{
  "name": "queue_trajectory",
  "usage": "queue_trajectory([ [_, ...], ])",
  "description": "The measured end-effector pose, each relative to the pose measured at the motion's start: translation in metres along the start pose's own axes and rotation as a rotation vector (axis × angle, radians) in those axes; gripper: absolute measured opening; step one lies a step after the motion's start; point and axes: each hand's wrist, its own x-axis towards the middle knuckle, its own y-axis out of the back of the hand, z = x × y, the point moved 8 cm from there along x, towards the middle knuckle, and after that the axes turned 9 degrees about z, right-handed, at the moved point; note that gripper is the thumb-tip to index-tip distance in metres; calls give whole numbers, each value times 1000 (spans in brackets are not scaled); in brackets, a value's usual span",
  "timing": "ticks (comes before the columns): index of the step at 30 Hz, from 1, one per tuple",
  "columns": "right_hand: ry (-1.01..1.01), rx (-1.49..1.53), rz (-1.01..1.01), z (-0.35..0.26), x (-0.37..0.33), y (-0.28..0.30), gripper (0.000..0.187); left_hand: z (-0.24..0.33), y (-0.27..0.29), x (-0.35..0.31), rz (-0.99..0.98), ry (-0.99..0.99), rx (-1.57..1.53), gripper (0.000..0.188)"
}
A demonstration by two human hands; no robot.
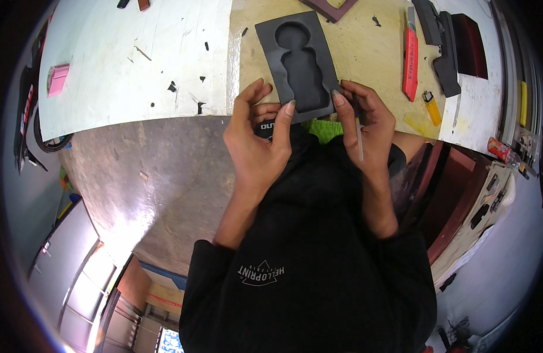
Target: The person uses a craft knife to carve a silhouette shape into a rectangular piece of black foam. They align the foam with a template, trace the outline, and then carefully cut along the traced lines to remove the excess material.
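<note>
A dark grey rectangular foam block [305, 76] is tilted up at the table's near edge. Cut into its face is a recess with a rounded top and a wavy-sided lower part. My left hand [257, 135] grips its lower left corner, thumb on the front and fingers curled at the side. At the lower right corner my right hand [370, 126] pinches the block between thumb and fingers. A slim tool with a narrow pale strip [360, 140] also rests in my right hand; its kind is unclear. The fingertips behind the block are hidden.
A red utility knife [410, 65] and yellow lighter [431, 109] lie to the right, beside black foam pieces [445, 70] and a dark red panel [470, 47]. A maroon frame [330, 8] is at the far edge. Black scraps [171, 87] and a pink item [58, 80] lie left.
</note>
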Motion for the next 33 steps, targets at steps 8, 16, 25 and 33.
queue_trajectory([
  [8, -37, 42, -43, 0, -2, 3, 25, -5, 2, 0, -137, 187, 79, 37],
  [16, -159, 143, -312, 8, 23, 1, 29, -17, 5, 9, -171, 246, 16, 42],
  [25, 133, 203, -155, 10, 23, -4, 34, -11, -4, 9, -140, 127, 60, 43],
  [33, 194, 66, -66, -1, 20, -4, 36, -16, -2, 5, -156, 117, 84, 46],
])
